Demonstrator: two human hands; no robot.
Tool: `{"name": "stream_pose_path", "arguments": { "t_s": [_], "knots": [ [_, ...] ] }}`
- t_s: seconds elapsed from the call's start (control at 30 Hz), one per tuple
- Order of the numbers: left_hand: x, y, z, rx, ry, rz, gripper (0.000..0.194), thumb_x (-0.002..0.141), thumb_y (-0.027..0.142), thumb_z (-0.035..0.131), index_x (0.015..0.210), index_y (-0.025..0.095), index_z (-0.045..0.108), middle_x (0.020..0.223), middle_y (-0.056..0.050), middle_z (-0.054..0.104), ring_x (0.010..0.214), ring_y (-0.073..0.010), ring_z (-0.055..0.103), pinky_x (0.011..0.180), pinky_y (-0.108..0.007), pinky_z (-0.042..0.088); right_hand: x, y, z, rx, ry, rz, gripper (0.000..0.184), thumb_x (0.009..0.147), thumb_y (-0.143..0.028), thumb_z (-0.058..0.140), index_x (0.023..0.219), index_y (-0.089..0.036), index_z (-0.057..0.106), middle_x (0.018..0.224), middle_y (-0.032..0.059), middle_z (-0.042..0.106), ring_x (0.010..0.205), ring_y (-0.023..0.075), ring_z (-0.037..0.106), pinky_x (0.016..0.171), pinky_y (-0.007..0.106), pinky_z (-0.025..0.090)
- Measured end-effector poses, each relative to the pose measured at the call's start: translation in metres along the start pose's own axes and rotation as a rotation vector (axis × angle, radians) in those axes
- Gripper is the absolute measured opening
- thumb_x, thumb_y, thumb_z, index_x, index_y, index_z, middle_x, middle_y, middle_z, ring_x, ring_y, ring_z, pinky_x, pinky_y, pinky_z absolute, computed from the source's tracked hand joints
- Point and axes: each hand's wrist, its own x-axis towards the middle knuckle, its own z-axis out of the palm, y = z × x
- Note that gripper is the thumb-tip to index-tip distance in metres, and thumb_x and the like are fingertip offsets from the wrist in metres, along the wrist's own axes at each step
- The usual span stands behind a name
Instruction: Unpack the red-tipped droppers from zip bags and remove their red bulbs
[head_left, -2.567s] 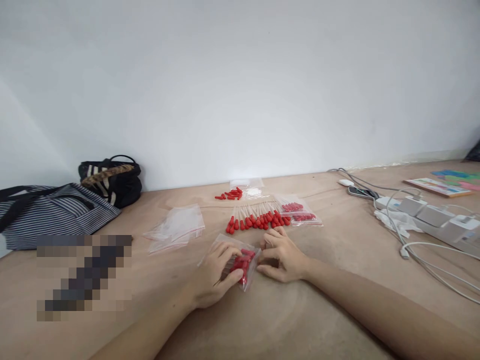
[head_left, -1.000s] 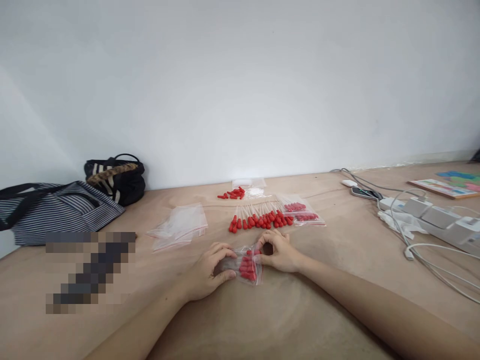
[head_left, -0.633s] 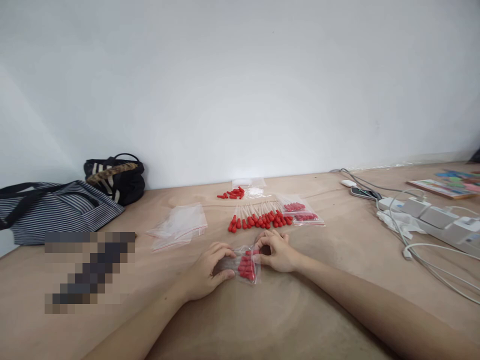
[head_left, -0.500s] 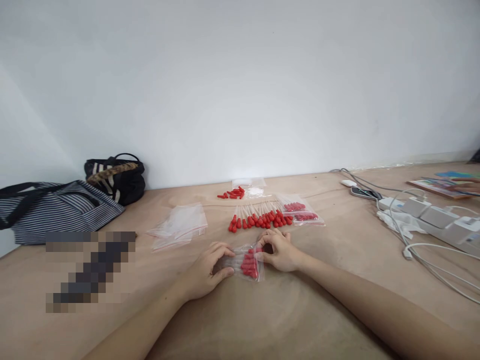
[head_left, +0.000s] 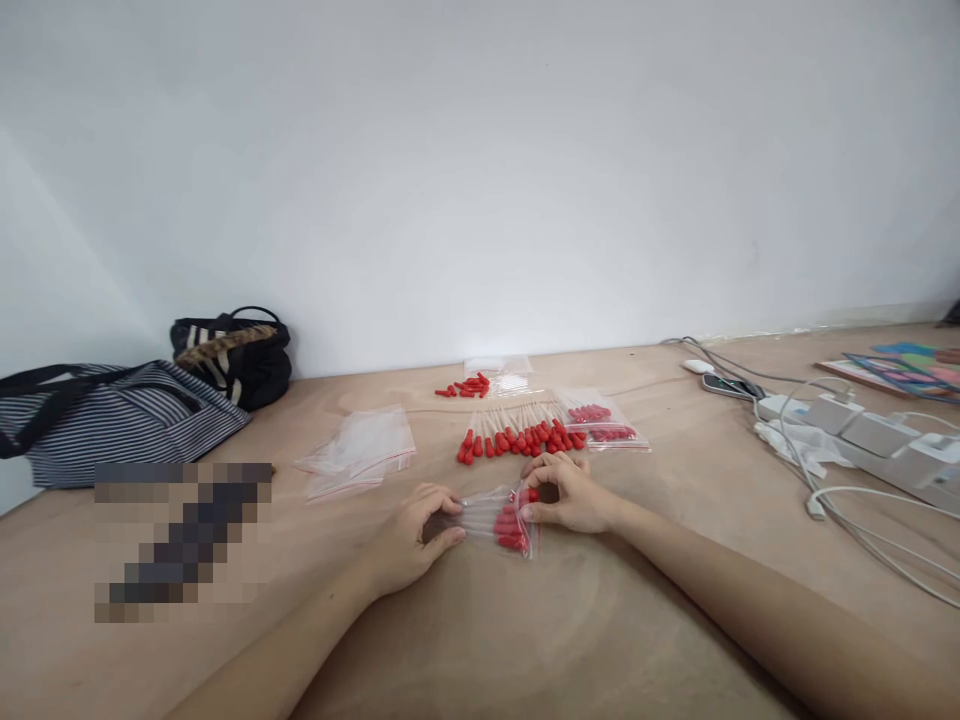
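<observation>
A clear zip-lock bag (head_left: pixel 480 518) lies between my hands, with several red-tipped sticks inside. Their red rubber tips (head_left: pixel 511 540) point right, toward the bag's zip edge. My left hand (head_left: pixel 420 535) curls around the left end of the bag, thumb and fingers closed on it. At the zip edge, my right hand (head_left: pixel 566 495) pinches the bag. A red tip (head_left: pixel 531 495) shows right by its fingers; whether they grip it too I cannot tell. Just beyond, a row of loose red-tipped sticks (head_left: pixel 517 440) lies side by side on the brown-covered table.
Flat zip-lock bags (head_left: pixel 364 450) lie at left. Filled bags (head_left: pixel 611 430) sit right of the row; loose red tips (head_left: pixel 469 385) lie behind it. Bags (head_left: pixel 142 415) stand far left, a pixelated dark patch (head_left: pixel 199 540) before them. A power strip (head_left: pixel 877 440) with cables is at right.
The bag has shifted slightly right and its stick part looks more stretched out. One red tip now stands apart by my right fingers. A hand at the far right has left the view.
</observation>
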Motion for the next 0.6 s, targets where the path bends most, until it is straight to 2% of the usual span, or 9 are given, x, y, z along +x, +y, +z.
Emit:
{"name": "stream_pose_path", "arguments": {
  "t_s": [0.13, 0.2, 0.3, 0.4, 0.5, 0.6],
  "knots": [
    [0.0, -0.002, 0.0, 0.015, -0.005, 0.021, 0.011, 0.076, 0.027, 0.054, 0.084, 0.018, 0.055, 0.093, -0.005, 0.061, 0.091, -0.0183, 0.054, 0.081, -0.034, 0.043, -0.001, 0.0, -0.003, -0.003, 0.036, -0.005, 0.018, 0.065, -0.039, 0.066, 0.072, -0.023, 0.064, 0.098, 0.0019, 0.058, 0.098, 0.0223, 0.045, 0.088, 0.046, 0.023],
    [0.0, -0.002, -0.002, 0.032, 0.007, 0.013, 0.01, 0.076, 0.027, 0.053, 0.082, 0.018, 0.055, 0.09, -0.005, 0.061, 0.089, -0.0182, 0.055, 0.08, -0.034, 0.044, -0.003, 0.005, -0.011, 0.051, 0.04, -0.013, 0.02, 0.065, -0.039, 0.065, 0.07, -0.02, 0.063, 0.092, 0.0028, 0.06, 0.093, 0.021, 0.049, 0.085, 0.042, 0.029],
    [0.0, -0.001, -0.008, 0.064, 0.017, -0.014, 0.009, 0.075, 0.027, 0.053, 0.077, 0.018, 0.054, 0.087, -0.005, 0.06, 0.086, -0.0178, 0.056, 0.077, -0.033, 0.045, -0.006, 0.021, -0.026, 0.272, -0.013, 0.066, 0.024, 0.066, -0.04, 0.062, 0.071, -0.017, 0.059, 0.074, 0.0021, 0.061, 0.071, 0.0152, 0.054, 0.068, 0.031, 0.04],
    [-0.001, 0.0, -0.014, 0.102, 0.014, -0.026, 0.01, 0.074, 0.027, 0.053, 0.075, 0.018, 0.053, 0.087, -0.004, 0.059, 0.083, -0.0174, 0.056, 0.075, -0.032, 0.045, -0.006, 0.04, -0.041, 0.505, -0.04, 0.125, 0.025, 0.064, -0.038, 0.064, 0.073, -0.016, 0.055, 0.064, -0.0002, 0.059, 0.06, 0.0126, 0.055, 0.059, 0.027, 0.041],
    [-0.003, 0.0, -0.015, 0.152, 0.027, -0.016, 0.014, 0.073, 0.027, 0.054, 0.083, 0.018, 0.053, 0.095, -0.006, 0.057, 0.089, -0.0186, 0.055, 0.079, -0.034, 0.045, -0.003, 0.052, -0.048, 0.624, 0.025, 0.103, 0.025, 0.062, -0.033, 0.068, 0.075, -0.016, 0.056, 0.065, -0.0011, 0.06, 0.062, 0.0118, 0.056, 0.061, 0.026, 0.043],
    [-0.005, 0.0, -0.013, 0.194, 0.053, -0.001, 0.024, 0.073, 0.029, 0.055, 0.095, 0.02, 0.053, 0.108, -0.007, 0.053, 0.101, -0.0215, 0.05, 0.087, -0.038, 0.042, -0.002, 0.053, -0.048, 0.598, 0.054, 0.037, 0.023, 0.061, -0.031, 0.069, 0.074, -0.016, 0.058, 0.069, -0.0008, 0.06, 0.063, 0.0103, 0.055, 0.059, 0.024, 0.042]
  ]
}}
